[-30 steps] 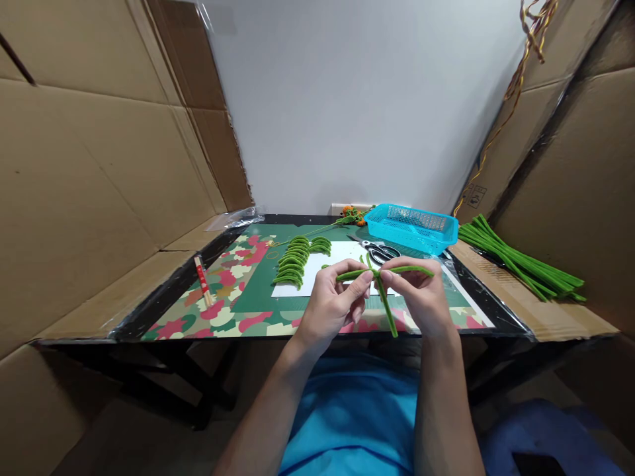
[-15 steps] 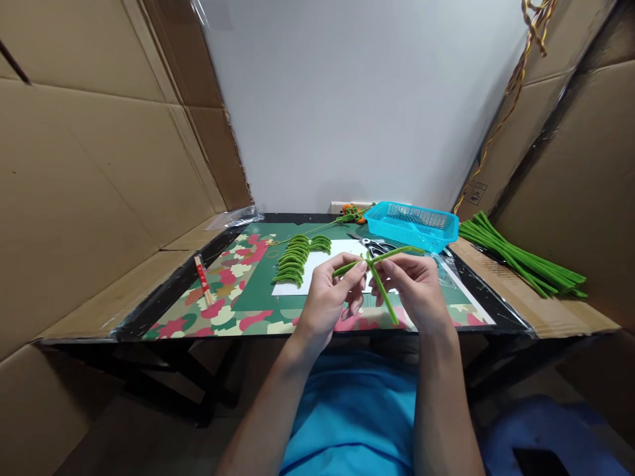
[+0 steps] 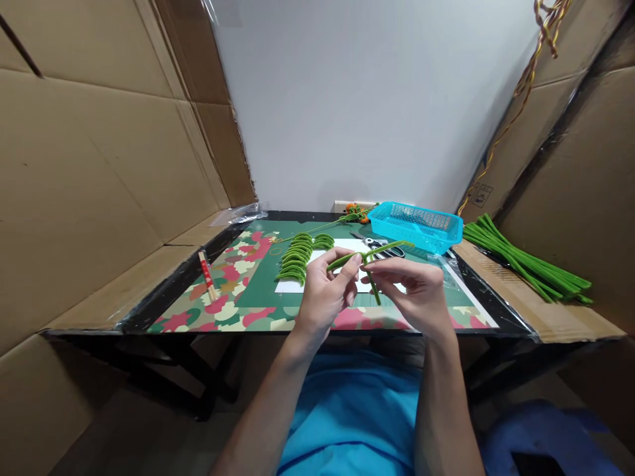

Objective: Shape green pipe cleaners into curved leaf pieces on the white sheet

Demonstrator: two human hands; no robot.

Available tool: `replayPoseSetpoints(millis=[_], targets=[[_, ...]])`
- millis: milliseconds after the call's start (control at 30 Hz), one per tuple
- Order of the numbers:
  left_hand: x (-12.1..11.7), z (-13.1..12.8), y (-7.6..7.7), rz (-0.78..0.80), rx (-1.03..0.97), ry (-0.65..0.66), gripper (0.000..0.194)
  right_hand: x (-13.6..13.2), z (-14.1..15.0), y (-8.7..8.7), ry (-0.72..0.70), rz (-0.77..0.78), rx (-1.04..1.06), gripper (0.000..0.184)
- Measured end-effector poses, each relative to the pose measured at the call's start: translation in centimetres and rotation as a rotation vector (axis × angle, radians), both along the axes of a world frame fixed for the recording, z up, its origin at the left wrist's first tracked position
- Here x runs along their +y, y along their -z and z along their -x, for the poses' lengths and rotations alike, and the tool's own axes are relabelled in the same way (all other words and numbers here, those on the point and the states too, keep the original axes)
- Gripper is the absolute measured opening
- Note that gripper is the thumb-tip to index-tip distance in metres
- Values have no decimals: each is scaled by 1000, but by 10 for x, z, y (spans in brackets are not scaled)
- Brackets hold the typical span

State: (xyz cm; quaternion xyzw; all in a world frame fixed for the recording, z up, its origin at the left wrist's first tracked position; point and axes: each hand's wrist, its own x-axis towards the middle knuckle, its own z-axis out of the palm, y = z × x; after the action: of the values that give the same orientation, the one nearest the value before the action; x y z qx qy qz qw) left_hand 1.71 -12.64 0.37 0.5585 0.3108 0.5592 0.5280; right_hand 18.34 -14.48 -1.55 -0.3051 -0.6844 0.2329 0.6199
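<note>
Green pipe cleaners (image 3: pixel 391 249), crossed and joined near their middle, are held up above the front of the table. My left hand (image 3: pixel 328 284) pinches them at the crossing between thumb and forefinger. Close against the same crossing, my right hand (image 3: pixel 409 284) has its thumb and fingers pressed together on one of the green strands. One end points to the upper right and another hangs down between the hands. Behind my left hand, several curved green pipe cleaner pieces (image 3: pixel 296 256) lie in a column on white paper (image 3: pixel 342 246) over a green cutting mat (image 3: pixel 258 277).
Scissors (image 3: pixel 381 247) lie behind my hands, before a blue plastic basket (image 3: pixel 417 228). A bundle of green pipe cleaners (image 3: pixel 528 261) rests at the right. Orange flowers (image 3: pixel 357 211) lie at the back. Chopsticks in a red wrapper (image 3: pixel 205 274) are at left. Cardboard walls (image 3: pixel 114 132) flank the table.
My right hand has shifted its grip close to the crossing, with the fingers now pointing left. The joined pipe cleaners have turned, and the lower end hangs more steeply. The view has shifted slightly.
</note>
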Motion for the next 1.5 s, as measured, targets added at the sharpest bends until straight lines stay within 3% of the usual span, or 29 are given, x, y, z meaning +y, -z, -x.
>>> replayPoseSetpoints(millis=[333,600,900,1000,1100,1200,1300,1400,1500], targets=[[4,0,6,-64,81,-74,25,7,6,2,93,-91,-16,19],[7,4,8,-37,78,43,26,12,0,3,471,-297,-274,17],[17,4,10,-36,85,-38,37,16,7,3,456,-332,-332,21],[24,7,3,0,123,52,38,17,5,1,437,-345,-342,16],[41,13,-9,114,157,243,31,23,-1,-8,407,-359,-373,11],[70,12,-22,209,178,372,23,44,-10,-24,438,-329,-544,10],[104,-5,-26,274,153,334,17,80,-30,-40,447,-310,-797,11],[127,-29,-17,323,43,206,12,120,-56,-45,320,-303,-960,15],[133,-47,-2,293,18,166,12,147,-75,-36,170,-209,-894,20]])
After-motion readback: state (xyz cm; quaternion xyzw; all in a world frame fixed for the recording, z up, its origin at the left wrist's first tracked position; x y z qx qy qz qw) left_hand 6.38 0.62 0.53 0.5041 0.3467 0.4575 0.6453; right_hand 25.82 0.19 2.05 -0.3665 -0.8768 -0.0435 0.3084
